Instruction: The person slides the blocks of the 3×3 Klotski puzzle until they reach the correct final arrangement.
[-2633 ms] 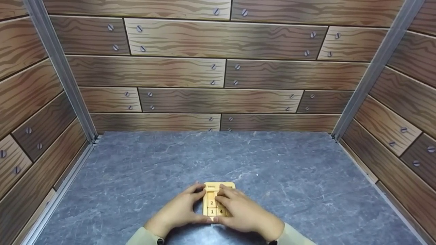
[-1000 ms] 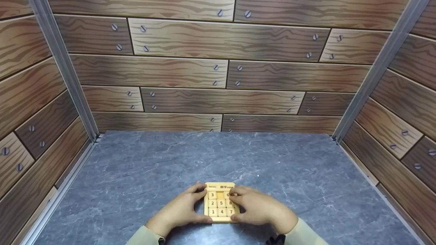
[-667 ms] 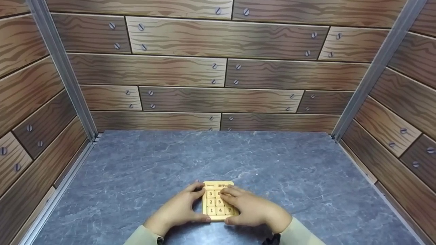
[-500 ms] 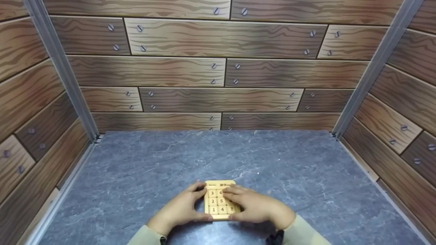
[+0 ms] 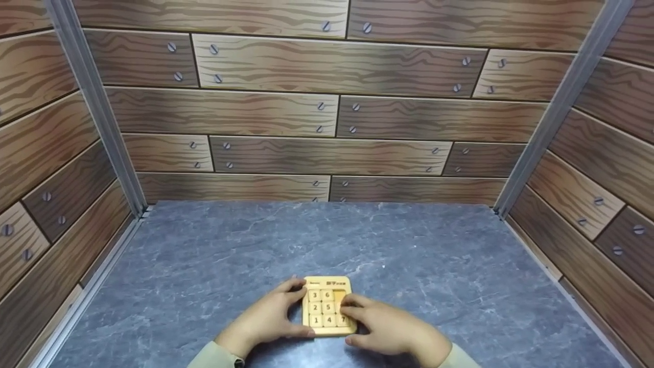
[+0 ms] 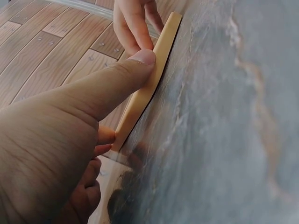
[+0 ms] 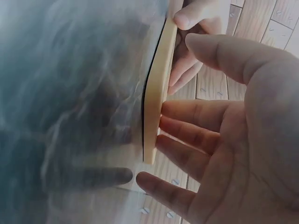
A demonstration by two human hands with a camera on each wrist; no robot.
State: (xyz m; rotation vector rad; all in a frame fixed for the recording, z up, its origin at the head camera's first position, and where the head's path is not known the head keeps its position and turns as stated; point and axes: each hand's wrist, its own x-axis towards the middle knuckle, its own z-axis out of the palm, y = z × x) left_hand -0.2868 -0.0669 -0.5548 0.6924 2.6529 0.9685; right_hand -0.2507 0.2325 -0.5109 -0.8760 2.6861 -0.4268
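Note:
A yellow number sliding puzzle [image 5: 327,332] lies flat on the blue-grey marbled table, near its front. My left hand [image 5: 263,317] grips the puzzle's left side, thumb at the lower left corner and fingers by the upper left edge. My right hand [image 5: 391,324] is at the right side, its fingertips touching the right column of tiles; its thumb stands off the lower right corner. Tiles 3, 6, 2, 5, 1, 4 and 7 show. An open slot shows at the top right, and my fingers cover the tile place below it. The right wrist view shows the puzzle's edge [image 7: 154,98] beside spread fingers.
The marbled table [image 5: 245,245] stretches back to a wood-plank patterned wall [image 5: 327,117]. Similar panels [image 5: 587,204] stand at both sides, with grey metal posts [image 5: 97,107] in the back corners.
Tile 3 now sits top left and 6 has slid left into the top middle, so the open slot is at the top right. My right hand has drawn back; my left stays put.

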